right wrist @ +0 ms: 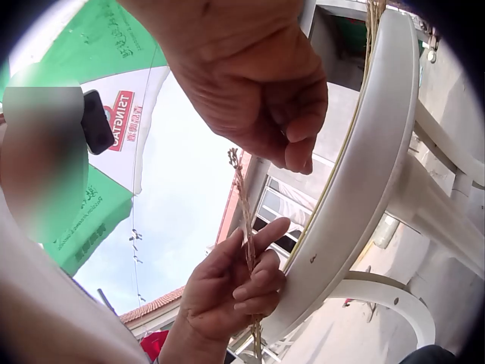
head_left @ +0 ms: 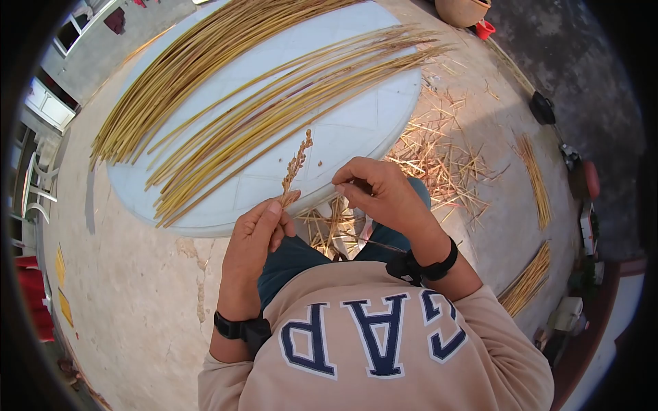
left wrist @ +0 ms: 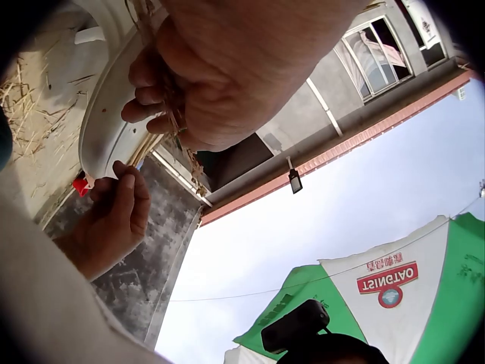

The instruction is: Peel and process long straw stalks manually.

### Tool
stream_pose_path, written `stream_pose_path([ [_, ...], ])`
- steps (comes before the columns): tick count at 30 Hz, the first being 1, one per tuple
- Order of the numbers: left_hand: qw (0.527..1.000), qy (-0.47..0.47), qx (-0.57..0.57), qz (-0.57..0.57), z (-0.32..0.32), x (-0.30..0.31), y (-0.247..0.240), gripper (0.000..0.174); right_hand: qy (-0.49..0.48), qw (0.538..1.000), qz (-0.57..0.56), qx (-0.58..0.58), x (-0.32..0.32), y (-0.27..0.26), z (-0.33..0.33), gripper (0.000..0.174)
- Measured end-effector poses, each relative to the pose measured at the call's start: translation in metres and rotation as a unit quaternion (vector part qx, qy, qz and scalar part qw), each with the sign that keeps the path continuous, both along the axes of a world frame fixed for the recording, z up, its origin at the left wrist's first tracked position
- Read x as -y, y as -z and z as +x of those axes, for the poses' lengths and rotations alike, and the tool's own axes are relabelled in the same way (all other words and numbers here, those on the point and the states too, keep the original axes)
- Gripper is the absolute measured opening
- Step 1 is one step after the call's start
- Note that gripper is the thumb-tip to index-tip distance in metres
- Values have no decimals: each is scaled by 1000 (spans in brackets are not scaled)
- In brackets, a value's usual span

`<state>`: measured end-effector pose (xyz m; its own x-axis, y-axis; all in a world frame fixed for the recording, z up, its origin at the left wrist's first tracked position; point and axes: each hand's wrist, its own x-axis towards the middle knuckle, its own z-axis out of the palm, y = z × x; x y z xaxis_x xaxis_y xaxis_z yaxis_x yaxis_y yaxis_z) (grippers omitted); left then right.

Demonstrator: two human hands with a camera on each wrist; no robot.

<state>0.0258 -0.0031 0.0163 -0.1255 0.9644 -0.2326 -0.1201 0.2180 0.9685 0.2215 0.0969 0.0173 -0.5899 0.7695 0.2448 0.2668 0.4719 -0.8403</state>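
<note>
My left hand (head_left: 257, 233) pinches a knobbly, plaited-looking straw strand (head_left: 297, 164) between thumb and fingers. Its upper part stands up above the fingertips, over the near edge of the table. In the right wrist view the strand (right wrist: 244, 199) runs down through the left hand (right wrist: 231, 292) and comes out below the palm. To the right of it, and apart from it, my right hand (head_left: 384, 192) is raised with its fingers curled and the thumb near the index fingertip. Nothing shows between those fingers in the right wrist view.
An oval white table (head_left: 240, 192) bears a thick bundle of long stalks (head_left: 199, 61) and a looser row of stalks (head_left: 274, 109). Straw scraps (head_left: 439, 157) litter the ground at right. Two more bundles, one a straw bundle (head_left: 534, 181), lie farther right.
</note>
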Motion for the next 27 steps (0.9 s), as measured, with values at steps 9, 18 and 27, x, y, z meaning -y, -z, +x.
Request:
stream_pose_path([
  [9,996,60,-59,2,-4,1,10,26,18,947,-298,-118,15,-17,-22,21],
  [18,990,101,96,-22,-2,1,1,28,-129,933,-268,-204,1,-1,-11,16],
  [27,996,67,65,12,1,-1,4,17,-89,919,-312,-225,2,-3,-11,22],
])
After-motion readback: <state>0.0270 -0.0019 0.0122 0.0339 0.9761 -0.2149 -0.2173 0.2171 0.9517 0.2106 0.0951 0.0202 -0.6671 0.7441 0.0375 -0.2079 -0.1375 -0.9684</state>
